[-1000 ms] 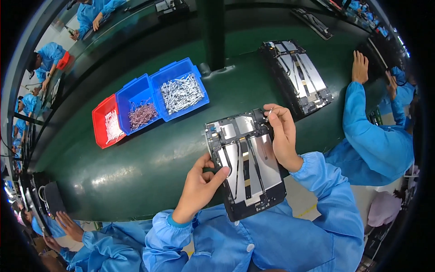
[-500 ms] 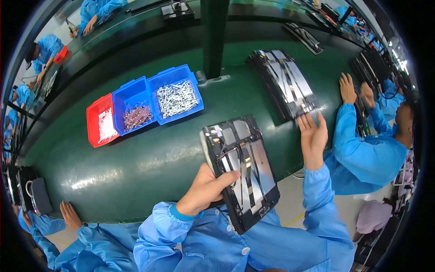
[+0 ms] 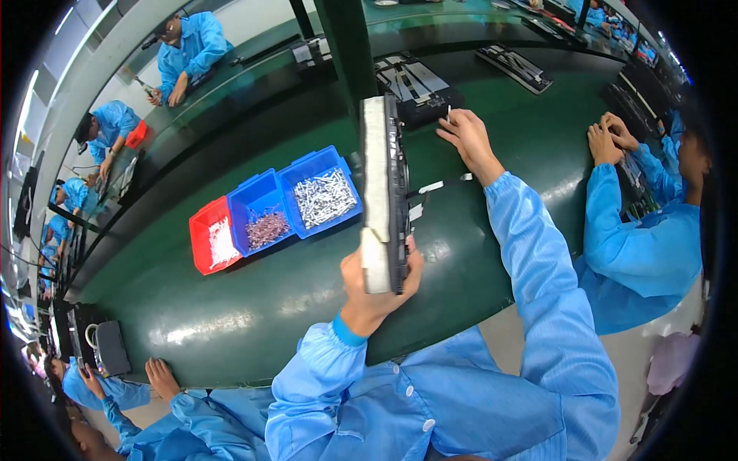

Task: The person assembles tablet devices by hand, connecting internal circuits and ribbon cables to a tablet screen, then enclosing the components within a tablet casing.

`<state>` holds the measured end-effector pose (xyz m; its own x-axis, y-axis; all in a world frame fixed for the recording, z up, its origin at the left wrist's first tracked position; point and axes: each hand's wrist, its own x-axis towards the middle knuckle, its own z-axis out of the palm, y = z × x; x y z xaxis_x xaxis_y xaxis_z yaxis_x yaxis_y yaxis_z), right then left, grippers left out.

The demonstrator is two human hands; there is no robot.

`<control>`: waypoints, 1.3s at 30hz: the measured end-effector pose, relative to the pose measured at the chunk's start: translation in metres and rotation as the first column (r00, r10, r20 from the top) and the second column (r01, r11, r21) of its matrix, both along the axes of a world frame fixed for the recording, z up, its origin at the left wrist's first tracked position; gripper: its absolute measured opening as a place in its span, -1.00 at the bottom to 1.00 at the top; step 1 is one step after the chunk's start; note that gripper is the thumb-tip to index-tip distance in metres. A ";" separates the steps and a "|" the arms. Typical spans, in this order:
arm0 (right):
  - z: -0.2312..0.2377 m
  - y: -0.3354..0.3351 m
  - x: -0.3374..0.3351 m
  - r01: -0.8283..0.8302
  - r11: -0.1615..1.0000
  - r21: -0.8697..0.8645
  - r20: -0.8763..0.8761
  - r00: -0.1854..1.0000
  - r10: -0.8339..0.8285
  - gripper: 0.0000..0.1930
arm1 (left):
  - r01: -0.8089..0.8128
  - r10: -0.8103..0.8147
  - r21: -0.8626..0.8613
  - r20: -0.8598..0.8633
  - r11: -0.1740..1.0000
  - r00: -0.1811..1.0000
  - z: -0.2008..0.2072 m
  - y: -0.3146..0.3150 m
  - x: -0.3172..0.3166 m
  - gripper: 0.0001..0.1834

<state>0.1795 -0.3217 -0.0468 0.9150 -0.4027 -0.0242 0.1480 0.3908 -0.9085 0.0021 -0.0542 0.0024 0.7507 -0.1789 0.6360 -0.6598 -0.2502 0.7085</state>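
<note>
My left hand (image 3: 377, 288) grips the lower end of a thick tablet-like device (image 3: 397, 192), thumb on one face and fingers on the other. The device stands on edge, tilted up above the table, its pale whitish side and black edge toward me. Light strips (image 3: 430, 187) stick out from its right face. Farther off, my right hand (image 3: 473, 142) reaches over the table with its fingers partly bent and thumb apart. Its fingertips are at the near right corner of a second black device (image 3: 415, 88), lying flat with silver panels and dark cables exposed. A small white bit shows by the fingertips.
One red bin (image 3: 201, 238) and two blue bins (image 3: 250, 188) with small loose parts stand left of the held device. A dark green post (image 3: 342, 46) rises behind them. Another open device (image 3: 513, 67) lies far right. Co-workers sit on both sides.
My left hand has turned the held device from face-up to on edge and raised it. The second device has shifted away and to the left, and my right hand has reached forward with it.
</note>
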 end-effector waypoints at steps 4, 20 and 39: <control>0.057 0.028 -0.047 0.005 0.995 -0.102 0.077 0.997 0.002 -0.85 | -0.161 0.127 0.109 0.267 0.981 0.955 -0.019 -0.005 0.020 -0.71; 0.161 0.094 -0.188 -0.624 0.758 -0.188 0.271 0.709 0.651 -0.96 | -0.182 0.128 0.180 0.276 0.967 0.953 -0.009 -0.001 0.012 -0.49; 0.156 0.100 -0.187 -0.562 0.776 -0.287 0.307 0.714 0.630 -0.93 | -0.166 0.142 0.081 0.241 0.983 0.960 -0.007 -0.006 0.015 -0.63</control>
